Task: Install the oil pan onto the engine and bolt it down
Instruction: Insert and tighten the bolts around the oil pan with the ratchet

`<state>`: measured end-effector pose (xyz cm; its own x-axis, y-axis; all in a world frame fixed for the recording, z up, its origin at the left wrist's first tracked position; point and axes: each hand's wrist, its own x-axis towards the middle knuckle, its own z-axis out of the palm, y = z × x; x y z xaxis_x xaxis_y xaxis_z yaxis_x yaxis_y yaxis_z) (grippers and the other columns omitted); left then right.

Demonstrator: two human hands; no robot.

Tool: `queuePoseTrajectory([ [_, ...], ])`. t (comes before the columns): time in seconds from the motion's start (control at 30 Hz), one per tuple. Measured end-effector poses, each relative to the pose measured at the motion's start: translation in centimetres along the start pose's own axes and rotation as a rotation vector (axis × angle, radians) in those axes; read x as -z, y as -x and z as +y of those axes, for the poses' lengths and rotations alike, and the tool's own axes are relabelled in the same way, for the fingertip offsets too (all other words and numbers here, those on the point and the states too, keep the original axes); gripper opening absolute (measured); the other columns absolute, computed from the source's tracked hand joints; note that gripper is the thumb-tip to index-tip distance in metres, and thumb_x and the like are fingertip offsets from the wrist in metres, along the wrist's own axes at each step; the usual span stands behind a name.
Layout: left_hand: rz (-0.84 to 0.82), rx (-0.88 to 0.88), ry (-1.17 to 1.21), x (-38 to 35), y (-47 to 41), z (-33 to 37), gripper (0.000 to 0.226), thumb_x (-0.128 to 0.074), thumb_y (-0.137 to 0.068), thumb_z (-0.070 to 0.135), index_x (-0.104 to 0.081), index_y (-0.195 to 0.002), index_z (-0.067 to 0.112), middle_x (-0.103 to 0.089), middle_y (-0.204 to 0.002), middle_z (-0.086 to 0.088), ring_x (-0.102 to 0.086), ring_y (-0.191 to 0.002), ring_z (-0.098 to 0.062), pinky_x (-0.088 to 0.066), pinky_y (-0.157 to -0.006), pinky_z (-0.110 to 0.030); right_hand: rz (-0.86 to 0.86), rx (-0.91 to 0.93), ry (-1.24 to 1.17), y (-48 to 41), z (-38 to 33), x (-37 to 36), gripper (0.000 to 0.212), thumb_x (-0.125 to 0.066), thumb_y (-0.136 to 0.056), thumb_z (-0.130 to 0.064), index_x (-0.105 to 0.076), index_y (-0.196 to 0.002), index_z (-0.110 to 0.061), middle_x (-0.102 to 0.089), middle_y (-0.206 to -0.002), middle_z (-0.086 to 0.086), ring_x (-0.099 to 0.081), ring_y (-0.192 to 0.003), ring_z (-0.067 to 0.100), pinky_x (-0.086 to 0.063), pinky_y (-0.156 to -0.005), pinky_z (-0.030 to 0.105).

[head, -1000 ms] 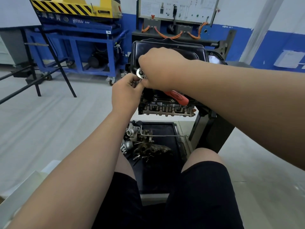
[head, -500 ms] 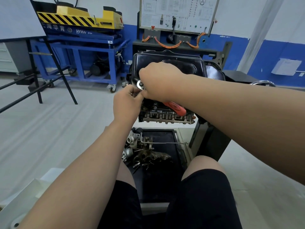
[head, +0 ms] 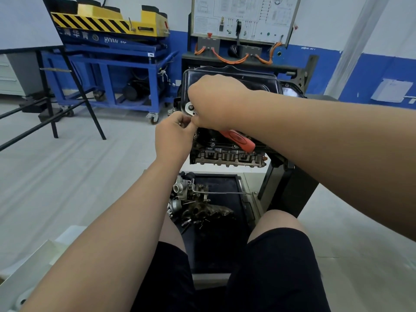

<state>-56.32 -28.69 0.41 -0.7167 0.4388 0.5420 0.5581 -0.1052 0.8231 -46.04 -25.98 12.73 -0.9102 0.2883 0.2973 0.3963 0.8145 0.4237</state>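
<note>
Oil pan (head: 252,80) sits atop engine (head: 225,154): stiff pressed metal, prob light, oily. R grip (head: 216,104) wraps ratchet (head: 239,139) at near-left flange; L grip (head: 174,135) pinches small part (head: 180,124), can't tell what. I'd hold pan by rim.

Automotive training workshop: engine (head: 227,152) on a stand, blue wheeled cart (head: 108,86), wiring diagram board (head: 245,16), loose parts tray (head: 225,221).
</note>
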Motion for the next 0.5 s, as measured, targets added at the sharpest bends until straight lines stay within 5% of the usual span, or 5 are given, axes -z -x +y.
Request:
queuePoseTrajectory([
  [0.33, -0.003, -0.028, -0.008, 0.09, 0.11, -0.03, 0.028, -0.064, -0.078, 0.026, -0.048, -0.055, 0.031, -0.044, -0.045, 0.016, -0.037, -0.046, -0.002, -0.026, -0.044, -0.013, 0.010, 0.003, 0.010, 0.33, 0.01, 0.05, 0.034, -0.057, -0.084, -0.022, -0.032, -0.061, -0.017, -0.036, -0.062, -0.001, -0.034, -0.049, 0.014, -0.021, -0.042, 0.025],
  [0.5, -0.026, -0.040, -0.038, 0.04, 0.30, -0.22, 0.030, -0.066, -0.080, 0.023, -0.048, -0.057, 0.032, -0.041, -0.047, 0.012, -0.038, -0.047, -0.001, -0.026, -0.045, -0.013, -0.018, 0.003, 0.011, 0.60, -0.06, -0.35, 0.020, -0.057, -0.086, -0.023, -0.043, -0.075, -0.014, -0.035, -0.065, -0.001, -0.033, -0.051, 0.014, -0.021, -0.043, 0.027],
])
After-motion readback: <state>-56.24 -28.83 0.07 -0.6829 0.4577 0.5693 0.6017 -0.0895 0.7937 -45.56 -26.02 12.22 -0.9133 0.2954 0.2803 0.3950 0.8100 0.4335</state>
